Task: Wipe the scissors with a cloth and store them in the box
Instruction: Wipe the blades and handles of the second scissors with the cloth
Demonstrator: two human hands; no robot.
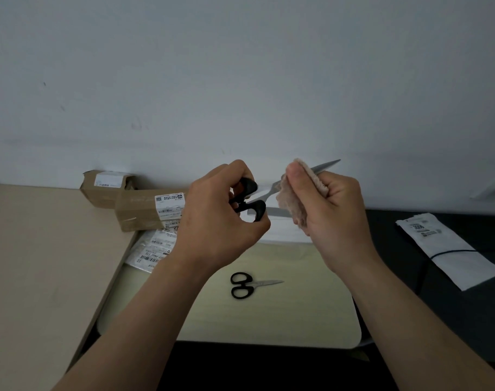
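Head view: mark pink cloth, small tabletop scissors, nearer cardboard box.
pink fuzzy cloth [290,204], head view, hanging fold.
small black-handled steel scissors [253,284], head view, pivot.
nearer brown cardboard box [136,210], head view, front face.

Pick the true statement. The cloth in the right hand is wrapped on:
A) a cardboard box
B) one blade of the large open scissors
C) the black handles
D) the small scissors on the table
B: the right hand pinches the cloth around the upper blade of the large scissors, which the left hand holds by the handles; the small scissors lie apart on the table.
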